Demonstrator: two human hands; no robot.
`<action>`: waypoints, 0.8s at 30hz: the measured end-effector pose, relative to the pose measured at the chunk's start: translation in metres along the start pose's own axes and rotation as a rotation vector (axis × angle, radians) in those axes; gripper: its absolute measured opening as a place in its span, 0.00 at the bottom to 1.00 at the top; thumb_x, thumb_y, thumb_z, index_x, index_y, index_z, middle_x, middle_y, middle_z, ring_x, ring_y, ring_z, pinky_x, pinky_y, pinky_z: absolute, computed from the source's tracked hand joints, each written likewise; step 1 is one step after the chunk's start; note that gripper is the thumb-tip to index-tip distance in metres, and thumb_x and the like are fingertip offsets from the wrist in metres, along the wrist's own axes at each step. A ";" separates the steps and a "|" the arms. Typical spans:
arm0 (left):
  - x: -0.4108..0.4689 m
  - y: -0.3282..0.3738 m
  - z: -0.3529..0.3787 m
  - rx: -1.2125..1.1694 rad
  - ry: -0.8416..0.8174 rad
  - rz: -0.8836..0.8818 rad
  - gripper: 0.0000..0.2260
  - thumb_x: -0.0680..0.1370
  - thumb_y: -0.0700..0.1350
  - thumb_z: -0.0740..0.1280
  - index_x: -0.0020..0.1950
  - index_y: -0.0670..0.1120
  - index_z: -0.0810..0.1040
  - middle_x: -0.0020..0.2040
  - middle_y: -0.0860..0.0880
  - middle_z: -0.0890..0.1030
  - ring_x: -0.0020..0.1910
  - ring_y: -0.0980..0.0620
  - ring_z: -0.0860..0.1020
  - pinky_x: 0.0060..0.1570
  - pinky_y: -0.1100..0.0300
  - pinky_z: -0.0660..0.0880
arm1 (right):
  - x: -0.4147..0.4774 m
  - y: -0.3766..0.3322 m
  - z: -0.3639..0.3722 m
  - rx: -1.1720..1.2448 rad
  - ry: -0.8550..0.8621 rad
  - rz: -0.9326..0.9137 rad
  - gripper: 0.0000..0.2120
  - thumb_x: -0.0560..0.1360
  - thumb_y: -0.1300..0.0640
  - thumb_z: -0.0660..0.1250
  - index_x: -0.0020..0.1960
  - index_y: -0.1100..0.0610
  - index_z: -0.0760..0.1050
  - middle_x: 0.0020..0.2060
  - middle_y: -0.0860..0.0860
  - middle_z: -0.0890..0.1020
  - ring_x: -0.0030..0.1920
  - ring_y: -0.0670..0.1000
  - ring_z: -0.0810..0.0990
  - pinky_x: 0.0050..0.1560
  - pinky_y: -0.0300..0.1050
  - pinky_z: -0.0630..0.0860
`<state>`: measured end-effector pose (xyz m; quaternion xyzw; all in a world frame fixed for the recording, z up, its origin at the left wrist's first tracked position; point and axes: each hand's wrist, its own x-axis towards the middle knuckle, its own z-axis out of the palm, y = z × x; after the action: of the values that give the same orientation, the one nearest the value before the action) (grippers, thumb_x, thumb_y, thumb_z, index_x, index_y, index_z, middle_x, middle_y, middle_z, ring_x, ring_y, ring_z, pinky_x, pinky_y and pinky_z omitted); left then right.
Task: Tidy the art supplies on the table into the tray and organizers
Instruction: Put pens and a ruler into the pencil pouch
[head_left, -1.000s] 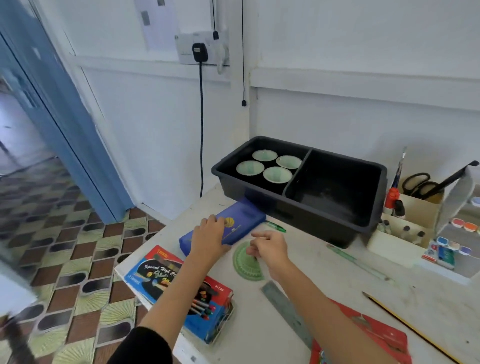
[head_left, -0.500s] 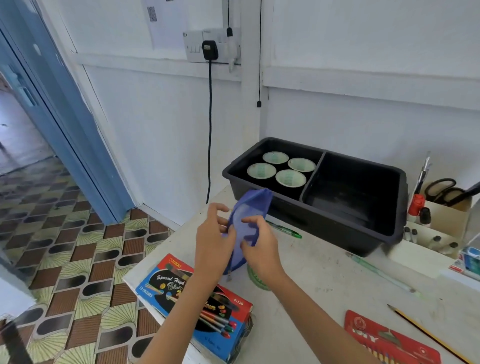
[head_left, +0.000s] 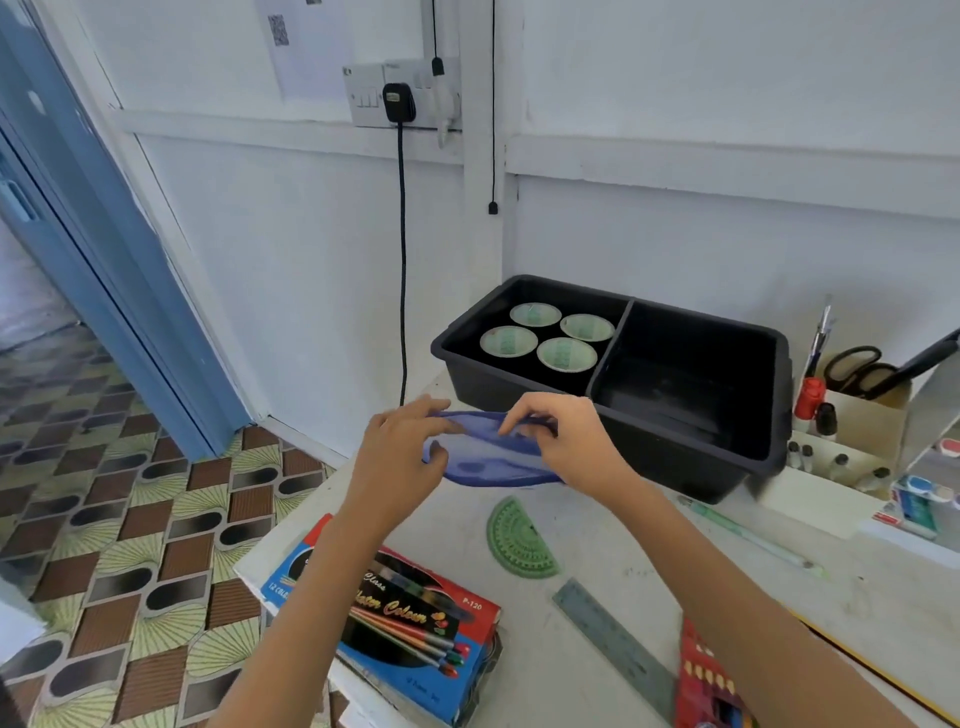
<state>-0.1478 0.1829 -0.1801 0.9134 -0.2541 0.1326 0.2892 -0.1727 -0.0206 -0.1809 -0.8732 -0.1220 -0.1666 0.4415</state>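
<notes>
A blue pencil pouch (head_left: 488, 457) is lifted above the table, held flat between both hands with its mouth spread. My left hand (head_left: 402, 457) pinches its left end and my right hand (head_left: 563, 441) pinches its upper edge on the right. Just behind stands the black two-part tray (head_left: 691, 457); several tape rolls (head_left: 548, 338) sit in its left compartment, and nothing shows in the right one. On the table below lie a green protractor (head_left: 519, 535), a steel ruler (head_left: 615, 644), a box of water colour pens (head_left: 410, 623) and a red crayon pack (head_left: 709, 686).
A cardboard organizer (head_left: 862, 415) at the right holds scissors (head_left: 857, 366), brushes and small bottles. A green pen (head_left: 753, 535) and a yellow pencil (head_left: 893, 680) lie on the table's right side. The table's left edge drops to tiled floor; a power cable hangs on the wall.
Both hands picked the blue pouch up off the table, turned it and now hold it flat with its mouth spread. The view shifted slightly down and left.
</notes>
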 end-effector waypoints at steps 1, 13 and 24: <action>0.000 0.000 -0.001 -0.046 -0.032 -0.038 0.15 0.75 0.34 0.63 0.57 0.48 0.81 0.65 0.52 0.75 0.60 0.49 0.75 0.60 0.55 0.69 | 0.001 0.001 -0.003 0.107 -0.029 0.073 0.11 0.74 0.71 0.64 0.43 0.57 0.80 0.42 0.51 0.84 0.44 0.52 0.82 0.50 0.48 0.79; -0.012 -0.027 -0.013 -0.034 -0.002 -0.213 0.21 0.72 0.33 0.64 0.63 0.48 0.73 0.64 0.50 0.73 0.47 0.51 0.74 0.57 0.42 0.72 | -0.015 0.074 0.024 -0.791 -0.207 0.278 0.15 0.78 0.66 0.57 0.62 0.59 0.73 0.57 0.54 0.75 0.59 0.55 0.70 0.56 0.46 0.68; -0.018 -0.018 0.003 -0.251 -0.052 -0.311 0.26 0.73 0.31 0.64 0.70 0.43 0.65 0.68 0.46 0.67 0.62 0.54 0.66 0.57 0.65 0.63 | -0.051 0.001 0.019 -0.269 0.678 0.101 0.12 0.75 0.70 0.59 0.52 0.61 0.79 0.43 0.53 0.79 0.45 0.51 0.74 0.46 0.44 0.69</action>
<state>-0.1523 0.2006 -0.1980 0.9015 -0.1320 0.0299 0.4111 -0.2151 -0.0089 -0.2129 -0.8234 0.0976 -0.4392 0.3458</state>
